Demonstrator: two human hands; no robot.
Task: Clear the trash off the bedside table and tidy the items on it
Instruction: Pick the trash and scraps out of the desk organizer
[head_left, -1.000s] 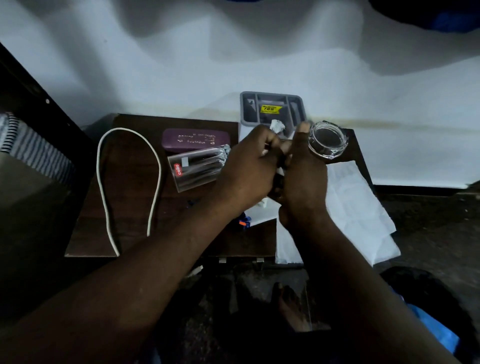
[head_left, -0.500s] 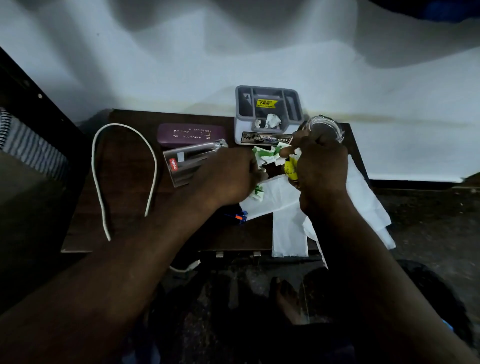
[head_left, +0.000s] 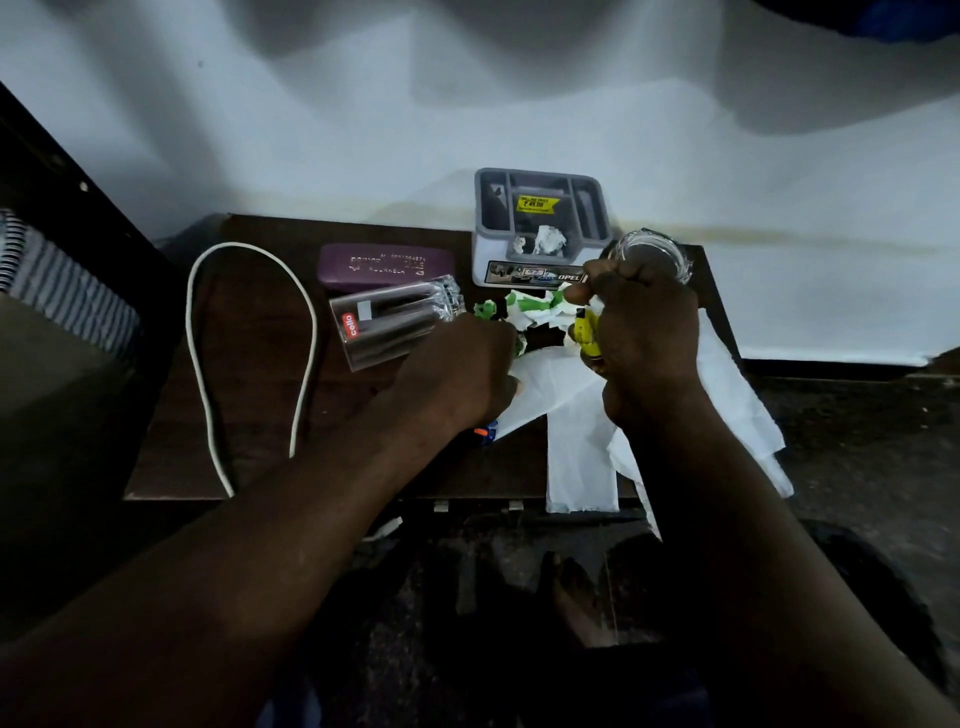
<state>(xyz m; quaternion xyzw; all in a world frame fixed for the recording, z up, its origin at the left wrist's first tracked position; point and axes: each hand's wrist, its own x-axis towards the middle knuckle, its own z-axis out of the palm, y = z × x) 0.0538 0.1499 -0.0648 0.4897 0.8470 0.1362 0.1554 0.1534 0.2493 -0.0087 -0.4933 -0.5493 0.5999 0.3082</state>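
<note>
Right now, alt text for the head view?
Two bare hands gather trash on a dark wooden bedside table: the right hand is closed on white paper and a small yellow item, the left hand rests by green-and-white paper scraps. Behind them stands a grey compartmented plastic organizer.

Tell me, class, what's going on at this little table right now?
A person is clearing scraps from a dark bedside table. The right hand is closed around a yellow wrapper and bits of paper, just in front of a glass jar. The left hand reaches into the green-and-white torn scraps beside a white plastic bag. A grey organiser, purple case, clear pen box and white cable lie untouched.
</note>
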